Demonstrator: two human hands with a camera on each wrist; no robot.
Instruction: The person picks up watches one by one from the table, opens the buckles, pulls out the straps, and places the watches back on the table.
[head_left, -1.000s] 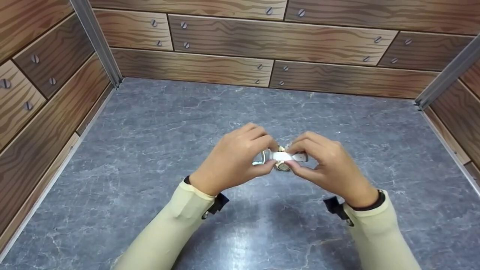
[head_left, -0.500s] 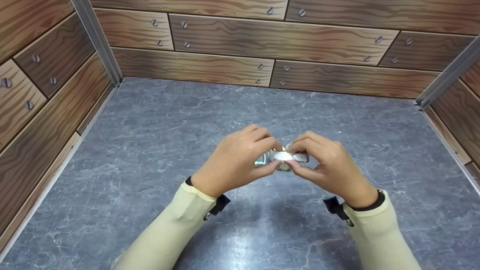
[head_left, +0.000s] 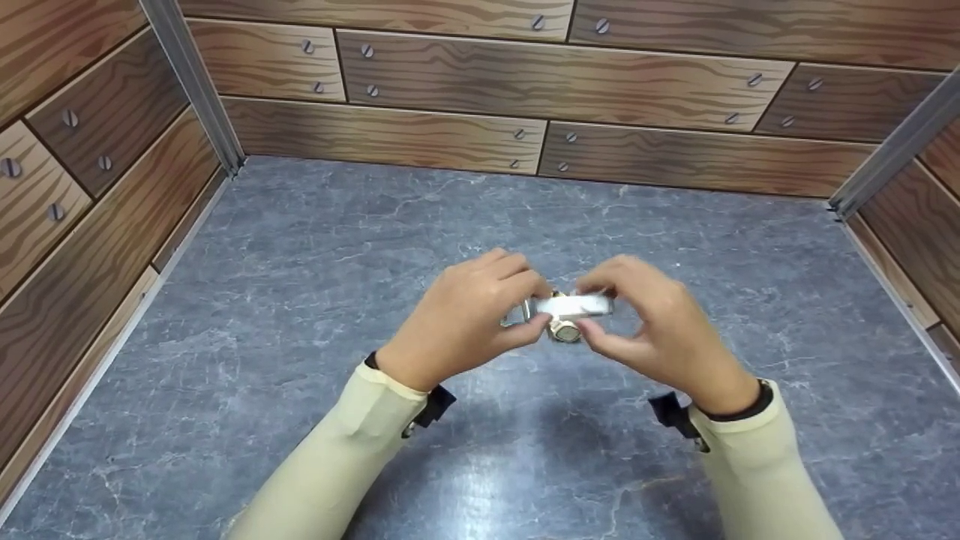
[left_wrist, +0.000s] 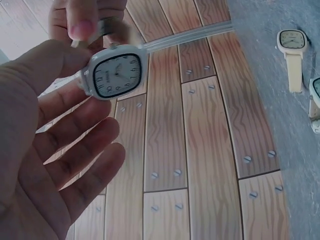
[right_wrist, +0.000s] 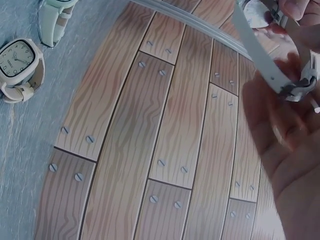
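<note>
two hands, watch (head_left: 564, 309) held level, strap left-right

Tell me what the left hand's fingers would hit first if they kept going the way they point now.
Probably the right hand. The left hand points its fingers rightward at the white wristwatch both hands hold, with the right hand just beyond; depth is unclear.

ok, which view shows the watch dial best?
Left wrist: the watch faces the lens, dial and numerals clear, held between left hand and right hand. Head shows only strap and a case edge; right wrist shows strap and buckle, dial cut off.
</note>
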